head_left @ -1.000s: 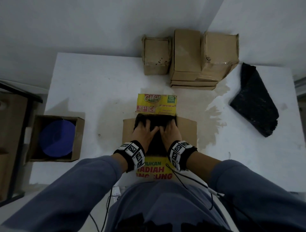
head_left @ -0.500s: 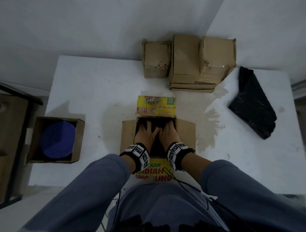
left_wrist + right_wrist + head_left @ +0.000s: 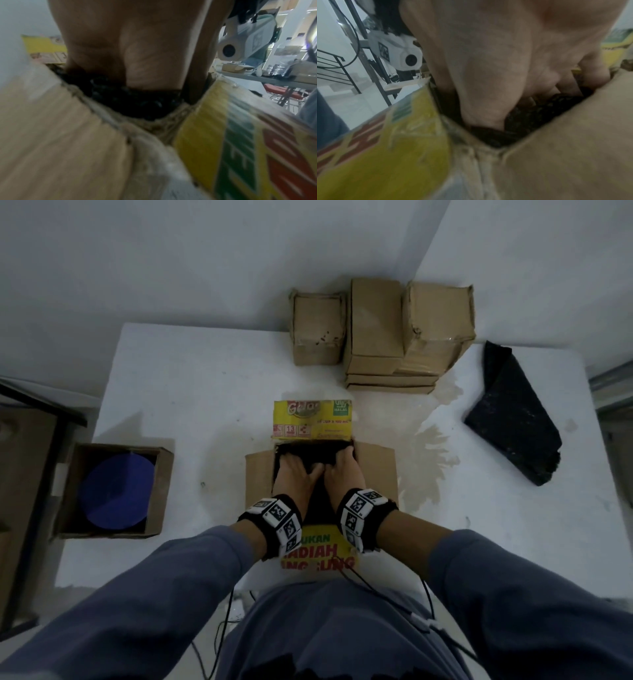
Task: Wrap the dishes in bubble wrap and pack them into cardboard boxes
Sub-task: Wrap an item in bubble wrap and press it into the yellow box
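- Pressing down side by side, the left hand (image 3: 295, 478) and right hand (image 3: 343, 472) are both sunk into the open box (image 3: 376, 470) on the white desk (image 3: 212, 392).
- Beneath the palms lies a bundle in black bubble wrap (image 3: 313, 451); the dish inside it is hidden.
- Fingers of both hands reach down over the far edge of the bundle, their tips out of sight, so I cannot tell if they are spread or curled round it.
- Just beyond the fingers stands the box's yellow flap (image 3: 312, 419).
- Farther beyond them, closed cardboard boxes (image 3: 376, 330) are stacked against the wall.
- Well to the right of the fingers lies a loose black sheet (image 3: 513, 419).
- Well to the left sits another open box (image 3: 161, 491) holding a blue plate (image 3: 116, 491).
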`<state>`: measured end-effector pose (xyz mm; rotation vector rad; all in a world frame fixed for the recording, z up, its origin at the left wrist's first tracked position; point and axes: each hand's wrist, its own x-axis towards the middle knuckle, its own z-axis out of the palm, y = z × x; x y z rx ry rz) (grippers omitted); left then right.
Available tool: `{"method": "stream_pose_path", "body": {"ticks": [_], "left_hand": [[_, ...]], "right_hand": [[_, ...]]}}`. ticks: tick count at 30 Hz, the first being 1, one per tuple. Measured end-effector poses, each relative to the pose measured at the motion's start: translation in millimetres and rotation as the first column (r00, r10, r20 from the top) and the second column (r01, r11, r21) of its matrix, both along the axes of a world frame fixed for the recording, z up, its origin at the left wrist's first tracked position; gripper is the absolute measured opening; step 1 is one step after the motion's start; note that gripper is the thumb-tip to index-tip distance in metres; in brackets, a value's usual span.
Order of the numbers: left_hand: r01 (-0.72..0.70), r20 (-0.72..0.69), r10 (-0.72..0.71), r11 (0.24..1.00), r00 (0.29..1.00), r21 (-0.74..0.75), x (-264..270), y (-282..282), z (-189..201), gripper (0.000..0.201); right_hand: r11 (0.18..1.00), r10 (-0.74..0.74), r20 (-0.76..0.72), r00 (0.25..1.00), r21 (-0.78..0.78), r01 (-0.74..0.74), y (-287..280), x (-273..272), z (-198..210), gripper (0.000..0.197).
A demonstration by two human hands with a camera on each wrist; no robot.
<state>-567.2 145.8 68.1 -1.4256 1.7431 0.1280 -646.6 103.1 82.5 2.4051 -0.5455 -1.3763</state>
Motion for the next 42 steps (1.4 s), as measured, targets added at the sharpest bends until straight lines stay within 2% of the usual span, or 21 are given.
{"method": "stream_pose_path", "body": {"ticks": [2,6,9,12,19,23,28,31,35,39,42], "left_hand": [[-0.039,-0.02,0.039,0.999,0.999,0.023,-0.5,0.6,-2.5,0.08],[-0.153,-0.111,0.158,0.987,0.981,0.054,3.5,-2.4,-12.3,0.078],[-0.264,-0.209,0.267,0.964,0.941,0.044,6.2,-2.1,-20.0,0.076],[-0.308,-0.26,0.304,0.951,0.916,0.027,5.4,-1.1,-27.0,0.075],[-0.356,-0.307,0.347,0.934,0.886,0.026,1.0,-0.8,-33.0,0.077],[-0.356,-0.275,0.353,0.933,0.894,0.041,-2.1,-2.3,-32.1,0.077],[-0.257,-0.246,0.265,0.964,0.932,0.066,4.8,-7.6,-22.2,0.062],[-0.264,-0.272,0.253,0.964,0.929,-0.006,6.6,-6.6,-13.9,0.055],[-0.346,-0.361,0.317,0.938,0.877,-0.017,7.3,-2.7,-10.5,0.065],[-0.35,-0.474,0.323,0.936,0.819,0.034,18.6,-7.8,-9.7,0.076],[-0.308,-0.431,0.286,0.951,0.856,0.02,18.3,-2.5,-11.2,0.086]], "right_hand": [[0.999,-0.03,0.005,1.0,0.016,0.03,-0.3,-1.6,-5.5,0.066],[0.995,-0.103,0.035,0.994,0.022,0.102,-0.1,-1.3,-16.3,0.062],[0.996,-0.086,0.02,0.996,0.002,0.086,2.7,-1.5,-23.7,0.065],[0.999,-0.045,0.011,0.999,-0.024,0.045,2.4,-1.5,-29.0,0.064],[0.999,-0.013,0.049,0.999,-0.042,0.015,-0.7,-0.5,-38.4,0.058],[0.998,-0.029,0.067,0.997,-0.05,0.033,-0.8,-0.6,-37.2,0.058],[0.998,-0.045,0.125,0.991,-0.041,0.05,-1.5,-4.2,-31.4,0.053],[0.996,-0.081,0.148,0.986,-0.009,0.083,-2.6,-4.8,-28.8,0.048],[0.978,-0.208,0.216,0.954,0.065,0.198,-5.4,-1.5,-20.8,0.043],[0.979,-0.199,0.248,0.948,0.096,0.18,-6.0,-6.2,-19.9,0.047],[0.978,-0.198,0.245,0.949,0.116,0.174,-6.8,-8.5,-22.6,0.052]]}}
